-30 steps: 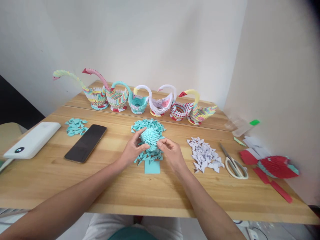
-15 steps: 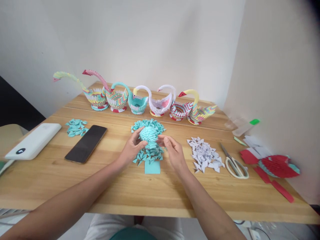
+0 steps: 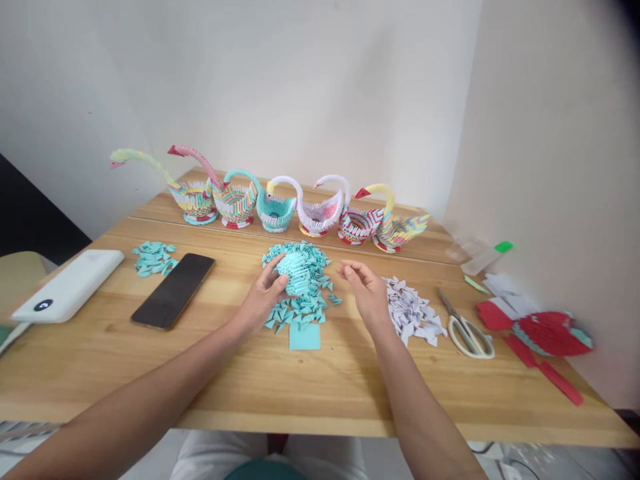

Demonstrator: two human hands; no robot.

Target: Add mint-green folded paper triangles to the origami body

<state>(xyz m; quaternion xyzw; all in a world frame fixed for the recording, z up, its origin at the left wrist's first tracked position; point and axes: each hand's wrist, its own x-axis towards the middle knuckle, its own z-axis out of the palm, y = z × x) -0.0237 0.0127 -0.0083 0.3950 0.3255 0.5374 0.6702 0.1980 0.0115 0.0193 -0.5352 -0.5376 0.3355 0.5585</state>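
My left hand (image 3: 263, 293) holds a teal folded-paper piece (image 3: 296, 275) built of many small units, thumb and fingers on its left side. Behind and below it spreads a pile of loose teal paper units (image 3: 315, 257), with a flat teal paper square (image 3: 305, 337) at its near edge. To the right, my right hand (image 3: 367, 287) is held apart from the piece, its fingertips pinched together; anything between them is too small to make out. A pile of white-lilac paper units (image 3: 413, 312) lies just right of this hand.
Several folded-paper swans (image 3: 276, 212) line the back. A phone (image 3: 173, 291), a white power bank (image 3: 70, 287) and small teal units (image 3: 153, 258) lie left. At right are scissors (image 3: 466, 328), a red paper model (image 3: 550, 332) and a green-capped bottle (image 3: 487, 259).
My right hand has moved right, away from the teal piece, toward the white-lilac pile. My left hand still holds the piece, which has turned slightly. The view has shifted a little.
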